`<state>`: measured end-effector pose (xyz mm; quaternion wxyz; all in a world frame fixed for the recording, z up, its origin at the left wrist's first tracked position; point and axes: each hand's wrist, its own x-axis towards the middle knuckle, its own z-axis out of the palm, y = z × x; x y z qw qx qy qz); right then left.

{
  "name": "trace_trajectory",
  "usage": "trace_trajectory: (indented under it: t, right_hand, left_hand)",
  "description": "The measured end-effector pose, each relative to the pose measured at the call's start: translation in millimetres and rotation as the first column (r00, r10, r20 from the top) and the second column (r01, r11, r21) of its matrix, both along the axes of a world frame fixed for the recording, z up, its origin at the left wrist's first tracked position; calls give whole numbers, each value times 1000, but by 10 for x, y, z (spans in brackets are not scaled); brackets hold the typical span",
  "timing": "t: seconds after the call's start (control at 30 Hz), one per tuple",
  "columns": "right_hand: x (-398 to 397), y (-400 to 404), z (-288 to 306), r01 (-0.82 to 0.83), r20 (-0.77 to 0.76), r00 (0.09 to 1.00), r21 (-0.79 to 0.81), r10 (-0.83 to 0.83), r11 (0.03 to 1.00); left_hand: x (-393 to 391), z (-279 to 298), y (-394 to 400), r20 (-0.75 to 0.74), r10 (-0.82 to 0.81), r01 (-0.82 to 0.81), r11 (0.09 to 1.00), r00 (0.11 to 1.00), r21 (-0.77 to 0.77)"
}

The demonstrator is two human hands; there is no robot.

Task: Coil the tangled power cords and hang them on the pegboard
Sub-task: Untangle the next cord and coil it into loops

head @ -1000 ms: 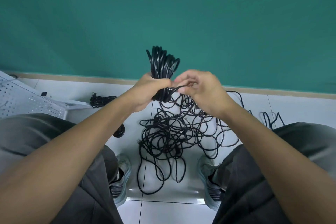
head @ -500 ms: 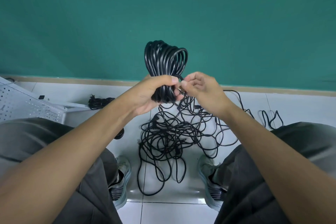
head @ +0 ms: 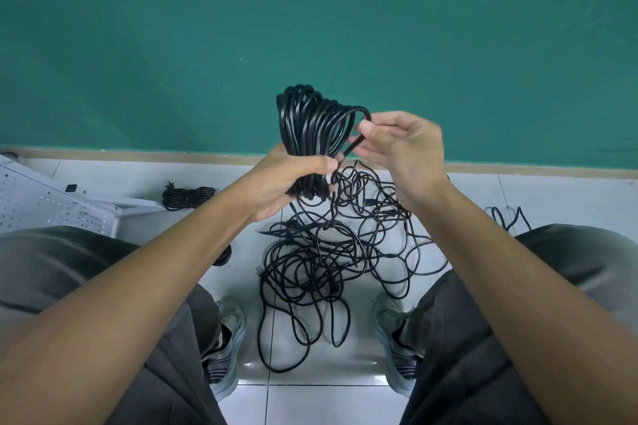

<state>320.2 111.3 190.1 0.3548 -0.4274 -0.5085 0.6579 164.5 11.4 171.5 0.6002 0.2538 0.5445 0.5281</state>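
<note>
Gripping a glossy black coiled cord (head: 312, 128) mid-bundle, the left hand (head: 290, 179) is closed; the right hand (head: 402, 145) pinches its outermost loop above tangled cords (head: 328, 252) on smooth floor tiles (head: 310, 404). No writing is legible.

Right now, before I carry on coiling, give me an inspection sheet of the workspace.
Surface: white tiled floor, glossy, seams visible.
Job's things: coiled bundle raised off the floor; tangled cords heaped between the shoes; white pegboard lying at left.
Clutter: small coiled cord beside the pegboard; part of another dark coil behind the left forearm.
Grippers: left hand grips the bundle's lower part; right hand pinches its outermost loop.
Cables: strands run from the bundle down to the tangle; loose cord end at right.
Surroundings: green wall, tan baseboard.
</note>
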Motion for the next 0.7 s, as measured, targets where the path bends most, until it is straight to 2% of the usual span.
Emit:
trace_trajectory:
  t: [0.17,0.33,0.5,0.6,0.7]
  right_hand:
    - [-18,60,70,7,-33,999,5,-7,1000]
    - [-37,37,38,-24,6,1000,32,24,999]
    - [-85,-29,-36,-64,40,997,99,60,993]
    - [-109,-164,-206,-294,220,939,111,265,949]
    - [-123,-329,-369,-516,339,791,-76,509,853]
  left_hand:
    - [-10,26,17,17,-20,20,999,1000,32]
    - [3,27,-5,-104,-101,108,993,989,55]
    - [16,33,7,-76,-41,48,994,996,100]
    - [-22,51,42,-7,23,-22,994,1000,106]
    - [-116,74,66,84,136,-142,986,987,82]
